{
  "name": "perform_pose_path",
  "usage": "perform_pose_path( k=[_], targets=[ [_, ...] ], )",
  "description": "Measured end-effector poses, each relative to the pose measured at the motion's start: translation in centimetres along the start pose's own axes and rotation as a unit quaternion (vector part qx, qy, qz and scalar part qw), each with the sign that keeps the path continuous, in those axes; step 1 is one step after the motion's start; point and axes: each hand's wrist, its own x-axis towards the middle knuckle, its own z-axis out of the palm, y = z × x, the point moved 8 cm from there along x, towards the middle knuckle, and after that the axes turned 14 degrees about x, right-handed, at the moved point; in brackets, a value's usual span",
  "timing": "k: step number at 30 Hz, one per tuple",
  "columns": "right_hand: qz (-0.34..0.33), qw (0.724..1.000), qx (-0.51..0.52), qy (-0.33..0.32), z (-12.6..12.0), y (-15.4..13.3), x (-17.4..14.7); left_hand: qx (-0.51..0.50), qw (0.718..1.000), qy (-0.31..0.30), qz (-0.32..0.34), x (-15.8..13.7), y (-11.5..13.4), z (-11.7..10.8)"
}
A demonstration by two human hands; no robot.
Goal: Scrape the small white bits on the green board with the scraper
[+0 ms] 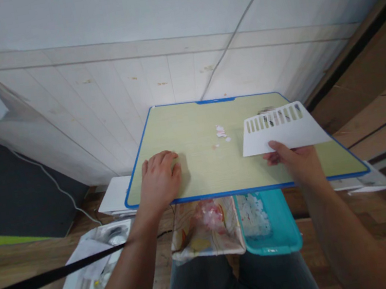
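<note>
My right hand (294, 159) pinches the near edge of a white card with a row of slots (284, 136) cut along its far side. The card is held tilted above the right part of a small table with a pale yellow top and blue rim (198, 173). My left hand (160, 174) lies palm down near the table's left front, its fingers loosely bent and nothing visible in them. Between the hands, several small white and pinkish scraps (220, 131) lie on the tabletop. Part of a small object behind the card's slots is blurred.
Below the table's front edge, a teal plastic bin (282, 223) with white bits stands beside a patterned tray (183, 242) holding a clear plastic bag (210, 215). A white panelled wall (159, 76) rises behind the table. An open white box (79, 286) is on the floor, left.
</note>
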Motion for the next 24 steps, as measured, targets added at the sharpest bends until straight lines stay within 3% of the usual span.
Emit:
perform_pose_path(
  k=[6,11,14,19,24],
  targets=[
    [-0.025,1.0,0.003,0.015,4.3,0.7,4.7,0.003,1.0,0.005,-0.002,0.0,0.0,-0.2],
    [-0.011,1.0,-0.018,-0.021,6.1,1.2,5.6,0.007,1.0,0.001,-0.002,0.0,0.0,-0.2],
    [0.012,0.998,-0.036,-0.04,5.2,1.3,4.6,0.008,1.0,-0.004,-0.004,0.0,0.0,-0.2],
    [0.028,0.994,-0.089,-0.061,1.1,0.0,1.2,0.009,1.0,-0.007,-0.004,0.1,0.1,-0.2],
    [0.02,0.989,-0.083,-0.12,-1.1,-1.7,-2.1,0.014,1.0,-0.009,0.0,0.1,0.1,-0.1]
  ],
)
